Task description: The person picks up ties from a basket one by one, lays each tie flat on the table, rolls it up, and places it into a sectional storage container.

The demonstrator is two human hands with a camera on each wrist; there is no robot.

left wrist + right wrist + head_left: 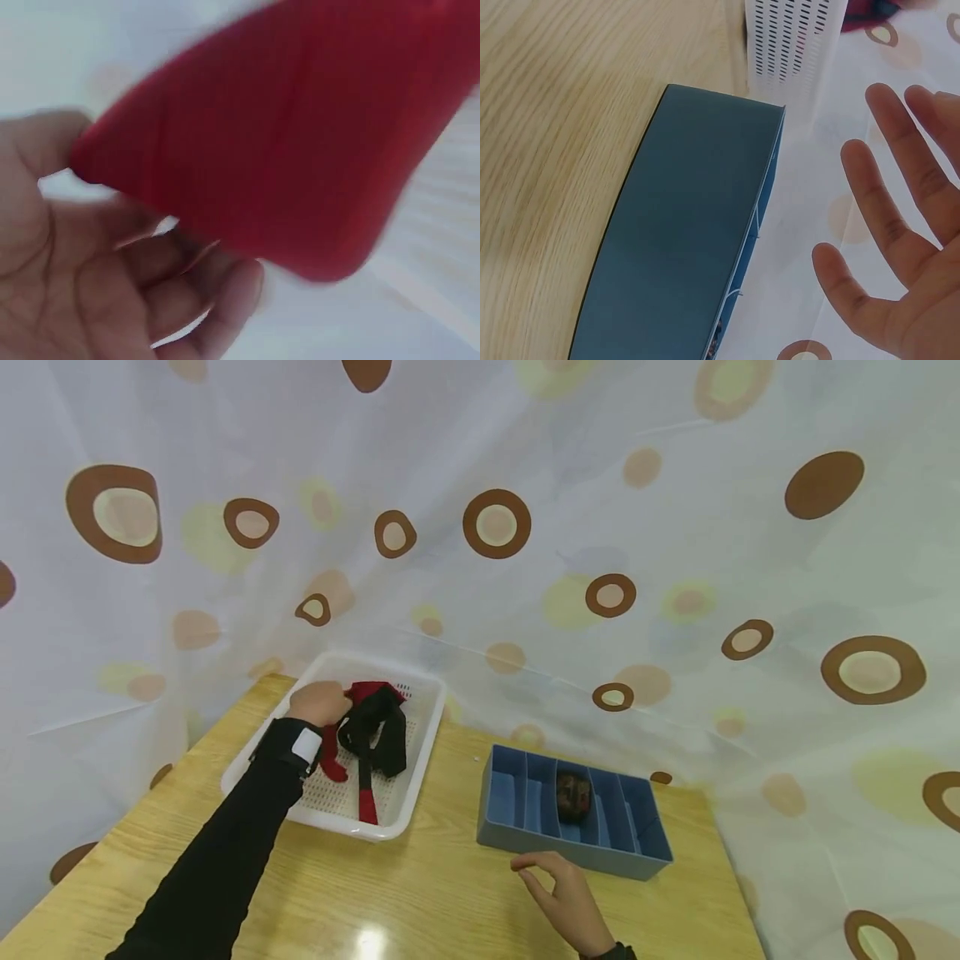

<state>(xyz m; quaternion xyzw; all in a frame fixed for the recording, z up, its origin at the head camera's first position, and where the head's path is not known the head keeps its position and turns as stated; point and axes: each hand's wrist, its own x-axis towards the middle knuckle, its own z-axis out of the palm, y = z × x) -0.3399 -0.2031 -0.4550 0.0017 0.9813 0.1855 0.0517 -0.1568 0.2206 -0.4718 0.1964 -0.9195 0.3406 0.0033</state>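
Observation:
My left hand (320,702) is over the back left part of a white perforated basket (426,758). Between thumb and fingers it pinches the edge of a red cloth piece, likely a sock (285,142), which hangs wide and blurred across the left wrist view. Tangled black-and-red cloth pieces (390,747) lie in the basket beside the hand. My right hand (562,897) hovers in front of a blue divided box (570,853), its fingers loosely bent and holding nothing. Fingers spread apart show in the right wrist view (900,225).
A dark brown patterned bundle (573,797) sits in a middle compartment of the blue box. The wooden table (427,893) carries both containers. A white curtain with brown spots (495,610) hangs close behind and at both sides.

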